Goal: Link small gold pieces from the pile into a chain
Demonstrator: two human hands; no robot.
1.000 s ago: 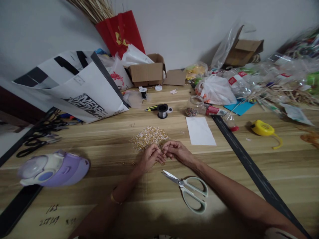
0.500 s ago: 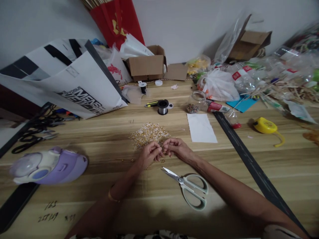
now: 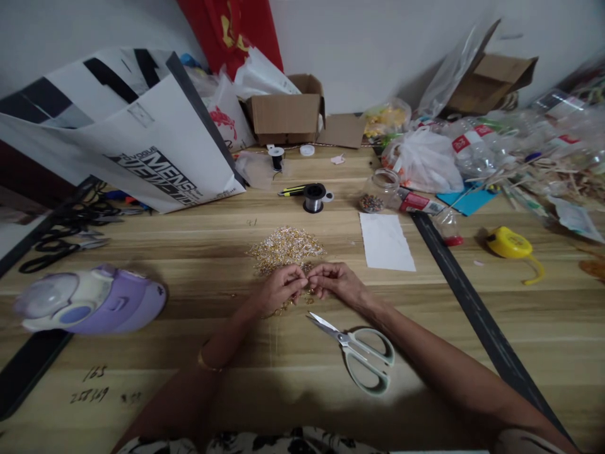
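At the middle of the counter (image 3: 189, 265), the left hand (image 3: 278, 290) and right hand (image 3: 338, 282) are meeting fingertip to fingertip, both pinching closed on a few gold bits (image 3: 307, 294). These are lying at the near edge of a glittering gold pile (image 3: 286, 246). Scissors (image 3: 362, 356) are lying open just below the right hand, with white paper (image 3: 386, 241) sitting beyond it.

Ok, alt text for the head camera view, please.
A person's left hand and right hand meet in a pinch at the near edge of a pile of small gold pieces on a wooden table. Scissors lie beside the right wrist; a purple device sits far left.
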